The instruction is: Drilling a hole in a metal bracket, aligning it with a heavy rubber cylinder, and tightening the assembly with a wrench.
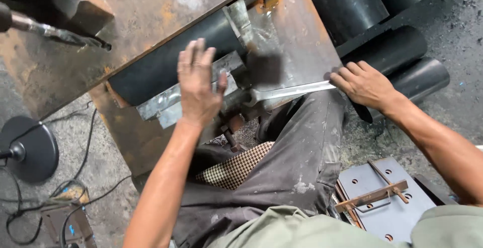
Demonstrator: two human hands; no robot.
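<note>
I am seeing a rusty metal bench [136, 26] carrying a black pipe [166, 62] and a shiny bent sheet [282, 52], maybe loose. A round black stand [31, 148] is sitting on the gritty floor [85, 147].

Illumination is even, soft daylight without hard glare. The left hand [197, 84] shows motion blur and casts a diffuse shadow right of itself on the rusty steel plate [297, 42]. Beyond the plate, black cylinders [402, 52] lose detail. Focus is otherwise sharp.
</note>
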